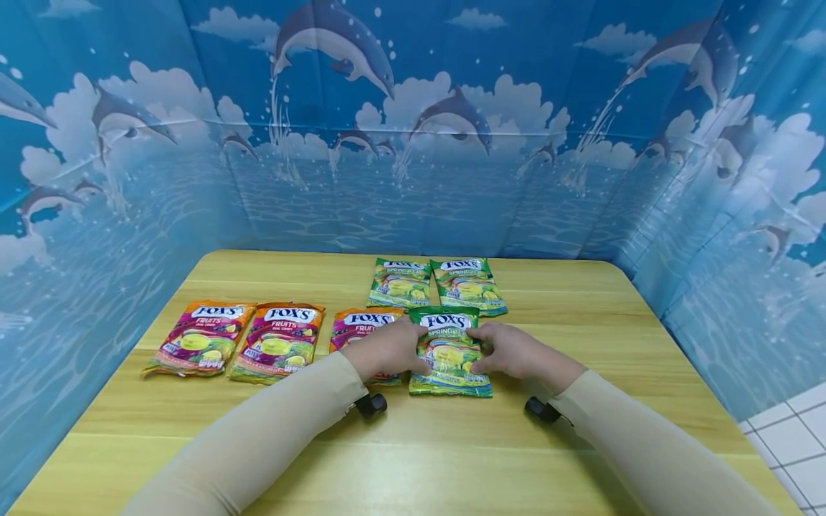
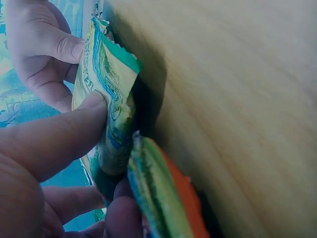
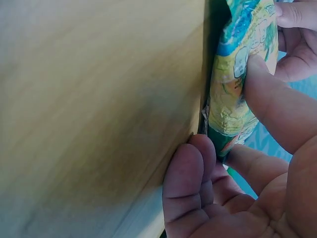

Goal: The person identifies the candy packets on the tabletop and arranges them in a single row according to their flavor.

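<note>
A green bag of candy (image 1: 449,352), marked FOX'S and SPRING TEA, lies face up between both hands. My left hand (image 1: 391,347) grips its left edge, the thumb pressing on the printed front in the left wrist view. On the opposite edge my right hand (image 1: 516,351) holds the same bag, thumb on the front and other fingers curled at the side near the table. Close beside the left hand, an orange and purple FOX'S FRUITS bag (image 1: 355,326) is partly covered by that hand.
Two more fruits bags (image 1: 205,337) (image 1: 277,340) lie to the left on the wooden table (image 1: 439,459). Behind the held bag, two green bags (image 1: 400,283) (image 1: 470,285) lie side by side. A dolphin-print curtain (image 1: 413,193) surrounds the table's back and sides.
</note>
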A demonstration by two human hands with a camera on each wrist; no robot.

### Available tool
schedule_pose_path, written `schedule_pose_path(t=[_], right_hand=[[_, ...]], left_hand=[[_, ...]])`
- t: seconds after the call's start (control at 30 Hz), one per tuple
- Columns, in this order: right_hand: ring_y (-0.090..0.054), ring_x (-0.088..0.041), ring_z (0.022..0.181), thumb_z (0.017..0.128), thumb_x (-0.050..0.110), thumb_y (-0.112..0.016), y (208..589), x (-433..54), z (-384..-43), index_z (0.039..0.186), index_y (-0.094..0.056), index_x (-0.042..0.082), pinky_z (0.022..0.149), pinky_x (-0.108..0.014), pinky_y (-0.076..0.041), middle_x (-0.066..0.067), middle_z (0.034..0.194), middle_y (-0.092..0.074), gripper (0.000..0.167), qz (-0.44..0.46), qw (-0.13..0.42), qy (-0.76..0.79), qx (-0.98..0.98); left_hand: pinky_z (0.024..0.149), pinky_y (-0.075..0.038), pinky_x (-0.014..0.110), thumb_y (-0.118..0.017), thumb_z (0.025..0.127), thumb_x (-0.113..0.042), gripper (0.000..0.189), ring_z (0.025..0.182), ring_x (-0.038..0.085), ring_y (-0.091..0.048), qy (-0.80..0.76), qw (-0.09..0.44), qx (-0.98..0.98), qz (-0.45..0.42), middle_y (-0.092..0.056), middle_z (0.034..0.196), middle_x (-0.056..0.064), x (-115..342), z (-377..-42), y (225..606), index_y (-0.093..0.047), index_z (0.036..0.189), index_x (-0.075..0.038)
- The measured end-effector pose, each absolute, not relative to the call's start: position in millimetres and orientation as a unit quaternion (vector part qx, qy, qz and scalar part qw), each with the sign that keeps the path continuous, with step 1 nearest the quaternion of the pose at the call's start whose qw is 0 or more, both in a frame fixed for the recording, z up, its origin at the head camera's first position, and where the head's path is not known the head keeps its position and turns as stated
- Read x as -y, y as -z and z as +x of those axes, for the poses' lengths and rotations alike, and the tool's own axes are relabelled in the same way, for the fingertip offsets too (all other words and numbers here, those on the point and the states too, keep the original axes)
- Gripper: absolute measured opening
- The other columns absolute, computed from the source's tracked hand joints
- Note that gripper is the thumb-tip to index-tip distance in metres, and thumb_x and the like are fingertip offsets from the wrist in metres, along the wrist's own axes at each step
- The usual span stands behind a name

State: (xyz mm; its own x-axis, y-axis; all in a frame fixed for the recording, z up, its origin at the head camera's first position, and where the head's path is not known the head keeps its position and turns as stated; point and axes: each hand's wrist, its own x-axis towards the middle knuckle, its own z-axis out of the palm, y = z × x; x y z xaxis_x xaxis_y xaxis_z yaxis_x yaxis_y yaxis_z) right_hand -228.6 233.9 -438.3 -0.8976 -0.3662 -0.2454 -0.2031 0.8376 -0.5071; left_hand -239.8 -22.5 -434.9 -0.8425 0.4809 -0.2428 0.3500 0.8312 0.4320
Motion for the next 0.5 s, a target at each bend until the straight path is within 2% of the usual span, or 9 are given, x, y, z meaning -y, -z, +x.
schedule_pose_path(t=[0.13, 0.37, 0.5], right_hand=[[-0.05, -0.023, 0.094, 0.092, 0.026, -0.084, 437.1, -232.7, -229.1, 0.158, -0.047, 0.005, 0.077, -0.037, -0.042, -0.009, 0.117, -0.058, 0.079, -0.152, 0.169, 0.238, -0.944], [-0.052, -0.024, 0.103, 0.092, 0.027, -0.084, 437.2, -231.8, -227.7, 0.159, -0.047, 0.006, 0.086, -0.039, -0.047, -0.014, 0.136, -0.057, 0.079, -0.15, 0.175, 0.232, -0.945], [-0.052, -0.024, 0.102, 0.092, 0.027, -0.083, 438.7, -232.8, -228.3, 0.159, -0.047, 0.007, 0.086, -0.039, -0.047, -0.014, 0.135, -0.057, 0.079, -0.153, 0.175, 0.23, -0.945]], left_hand=[[0.12, -0.044, 0.05, -0.082, 0.091, -0.048, 0.083, 0.143, 0.029, -0.051, -0.175, 0.17, -0.944, 0.223, -0.045, 0.163, 0.013, 20.9, -240.7, 435.4, -0.049, 0.16, -0.017], [0.12, -0.045, 0.048, -0.082, 0.09, -0.047, 0.081, 0.14, 0.028, -0.053, -0.16, 0.169, -0.946, 0.226, -0.048, 0.16, 0.012, 18.1, -240.3, 434.3, -0.05, 0.158, -0.016], [0.12, -0.045, 0.048, -0.082, 0.091, -0.046, 0.081, 0.142, 0.028, -0.053, -0.159, 0.169, -0.946, 0.225, -0.048, 0.161, 0.012, 17.4, -237.7, 431.2, -0.05, 0.158, -0.015]])
